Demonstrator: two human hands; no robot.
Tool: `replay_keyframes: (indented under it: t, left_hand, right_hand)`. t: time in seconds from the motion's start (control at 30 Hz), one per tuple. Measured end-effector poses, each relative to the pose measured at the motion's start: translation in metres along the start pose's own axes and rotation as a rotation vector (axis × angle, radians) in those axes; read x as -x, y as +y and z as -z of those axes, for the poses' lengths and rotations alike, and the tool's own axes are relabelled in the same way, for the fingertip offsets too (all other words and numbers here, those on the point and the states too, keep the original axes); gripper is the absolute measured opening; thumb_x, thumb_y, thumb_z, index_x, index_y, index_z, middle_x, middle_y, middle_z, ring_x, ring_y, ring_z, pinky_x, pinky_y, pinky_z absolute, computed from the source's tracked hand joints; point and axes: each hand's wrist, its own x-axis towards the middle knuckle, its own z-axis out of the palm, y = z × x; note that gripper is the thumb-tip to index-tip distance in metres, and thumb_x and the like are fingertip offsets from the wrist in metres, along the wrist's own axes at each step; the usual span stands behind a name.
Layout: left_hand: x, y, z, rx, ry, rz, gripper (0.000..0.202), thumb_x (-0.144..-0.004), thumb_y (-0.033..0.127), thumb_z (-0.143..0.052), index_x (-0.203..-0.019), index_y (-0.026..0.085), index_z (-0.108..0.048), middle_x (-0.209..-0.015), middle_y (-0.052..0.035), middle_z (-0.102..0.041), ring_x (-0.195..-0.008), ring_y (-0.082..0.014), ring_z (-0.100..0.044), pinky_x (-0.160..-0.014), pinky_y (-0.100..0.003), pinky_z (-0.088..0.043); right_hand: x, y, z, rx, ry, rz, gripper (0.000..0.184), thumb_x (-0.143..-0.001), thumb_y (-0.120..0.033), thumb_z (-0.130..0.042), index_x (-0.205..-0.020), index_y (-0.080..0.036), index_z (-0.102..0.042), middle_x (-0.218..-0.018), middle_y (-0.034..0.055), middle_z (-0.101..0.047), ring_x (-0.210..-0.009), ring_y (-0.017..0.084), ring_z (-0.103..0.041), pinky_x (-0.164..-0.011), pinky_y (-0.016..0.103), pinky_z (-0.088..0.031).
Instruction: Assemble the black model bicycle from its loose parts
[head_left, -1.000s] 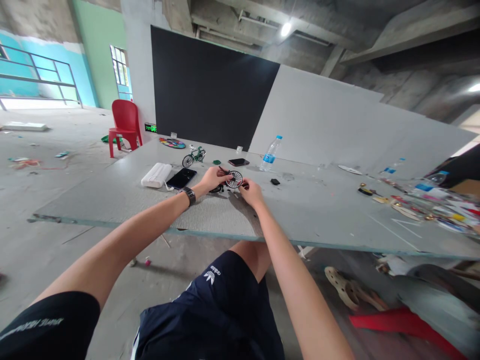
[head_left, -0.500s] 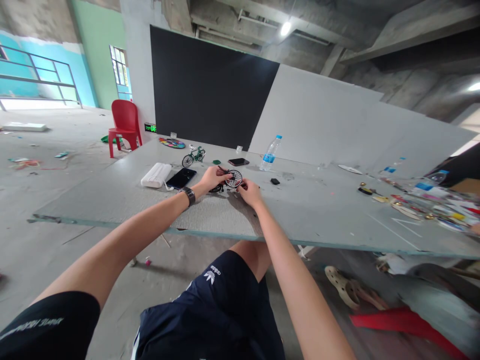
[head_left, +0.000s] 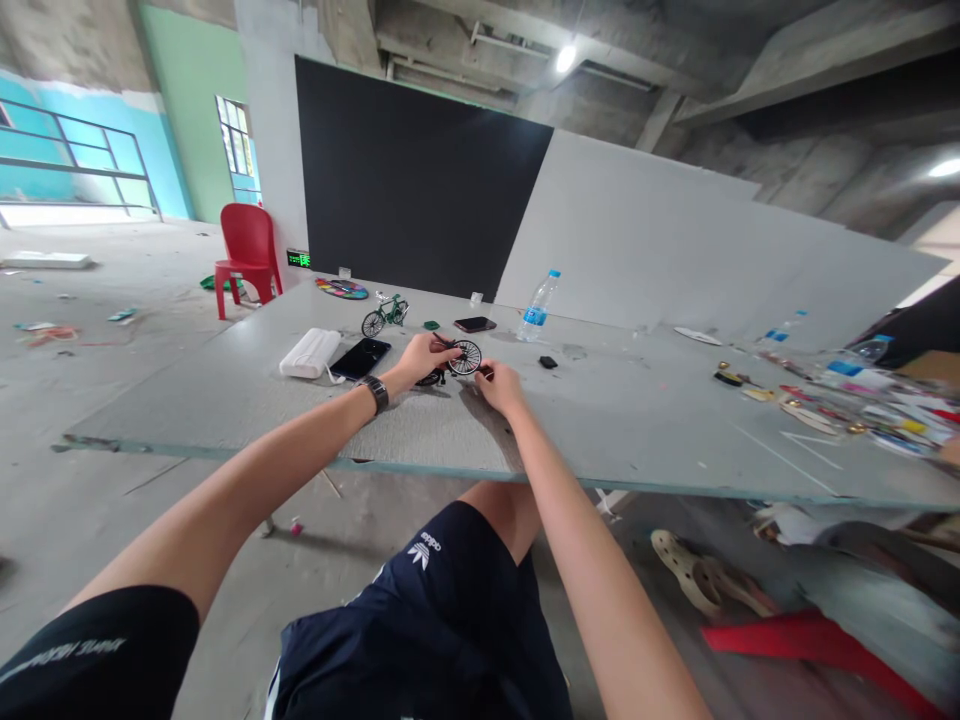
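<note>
My left hand point(head_left: 426, 358) is closed on a small black model bicycle point(head_left: 466, 357), which it keeps a little above the table with one spoked wheel turned toward me. The fingers hide most of its frame. Just right of that wheel, my right hand point(head_left: 496, 383) is in a pinch; what its fingertips hold, if anything, is too small to make out. A green model bicycle point(head_left: 385, 314) stands upright farther back. Left of my left hand lie a dark phone point(head_left: 361, 359) and a white box-like item point(head_left: 310, 353) with a cable.
On the grey table point(head_left: 622, 420) are a second phone point(head_left: 475, 324), a water bottle point(head_left: 536, 308), a small black piece point(head_left: 548, 362) and a colourful round palette point(head_left: 341, 288). Loose parts and bottles point(head_left: 862, 365) crowd the right end. A red chair point(head_left: 247, 255) stands beyond the far left.
The view has shifted very slightly. Both hands stay at the black bicycle in nearly the same pose, with no clear change in what they hold.
</note>
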Motion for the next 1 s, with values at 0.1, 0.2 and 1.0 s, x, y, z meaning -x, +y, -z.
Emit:
replay_keyframes:
  t: [0.1,0.2,1.0]
  left_hand:
    - [0.001,0.001,0.0,0.0,-0.001,-0.002,0.026,-0.078,0.031,-0.087,-0.086,0.012,-0.071,-0.068,-0.0018,-0.07,-0.06,-0.0133,-0.063,-0.062,-0.026,-0.052]
    - [0.002,0.003,-0.001,0.006,0.001,0.002,0.025,-0.078,0.03,-0.086,-0.086,0.012,-0.071,-0.07,-0.0022,-0.071,-0.061,-0.0137,-0.064,-0.063,-0.027,-0.053]
    - [0.003,0.008,-0.001,0.015,0.069,0.017,0.014,-0.081,0.015,-0.082,-0.084,0.012,-0.069,-0.074,-0.0035,-0.074,-0.068,-0.0147,-0.068,-0.07,-0.027,-0.054]
  right_hand:
    - [0.002,-0.002,0.001,0.001,-0.036,0.021,0.035,-0.099,-0.039,-0.064,-0.129,-0.019,-0.063,-0.129,0.01,-0.065,-0.108,0.023,-0.067,-0.091,0.045,-0.058]
    - [0.003,-0.003,0.001,-0.008,-0.07,0.043,0.035,-0.099,-0.039,-0.064,-0.128,-0.019,-0.063,-0.129,0.01,-0.065,-0.108,0.023,-0.067,-0.092,0.045,-0.058]
    - [0.002,-0.017,0.003,-0.711,0.144,0.083,0.064,-0.071,-0.062,-0.079,-0.081,-0.03,-0.024,-0.077,-0.0015,-0.064,-0.079,0.023,-0.074,-0.078,0.04,-0.062]
